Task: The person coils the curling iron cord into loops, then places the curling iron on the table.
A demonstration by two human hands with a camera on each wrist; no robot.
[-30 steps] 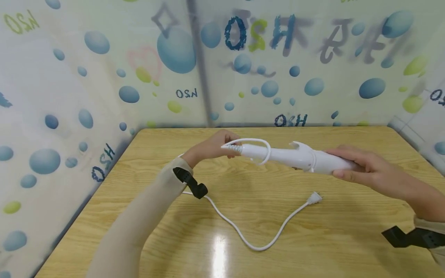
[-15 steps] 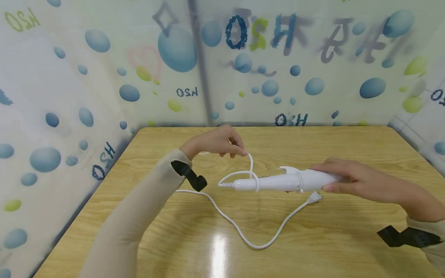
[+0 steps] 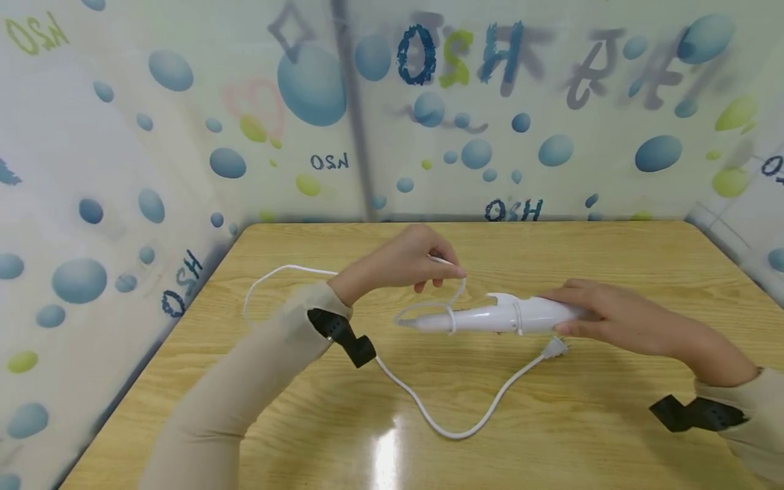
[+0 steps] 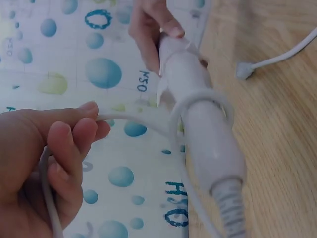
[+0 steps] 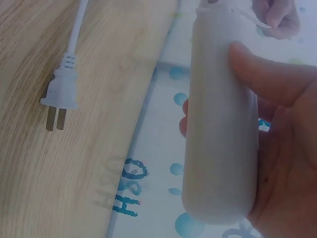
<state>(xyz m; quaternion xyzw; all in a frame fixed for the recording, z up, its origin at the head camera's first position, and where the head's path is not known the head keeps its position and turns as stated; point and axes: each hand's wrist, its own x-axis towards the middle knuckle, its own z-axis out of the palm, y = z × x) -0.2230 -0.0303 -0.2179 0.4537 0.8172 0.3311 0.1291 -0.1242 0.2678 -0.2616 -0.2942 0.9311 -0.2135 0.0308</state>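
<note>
A white curling iron point(image 3: 490, 317), wand-shaped with a small hooked lever, is held level above the table. My right hand point(image 3: 618, 316) grips its thick, round-ended part; in the right wrist view the thumb point(image 5: 267, 74) lies along its side and fingertips show behind. The white cord point(image 4: 133, 119) leaves the ribbed sleeve point(image 4: 230, 208) at the thin end and loops around the body. My left hand point(image 3: 413, 258) pinches that cord between thumb and forefinger, just beyond the thin end. More cord passes through the left palm.
The wooden table point(image 3: 306, 435) carries the rest of the cord in a wide curve. Its two-pin plug point(image 3: 554, 348) lies near the curling iron. A patterned curtain point(image 3: 392, 102) with blue dots stands behind the table's far edge.
The curling iron has come down nearer the table and a little left. My left hand has come off its thin end and moved right, pulling the cord; a loop around the body persists.
</note>
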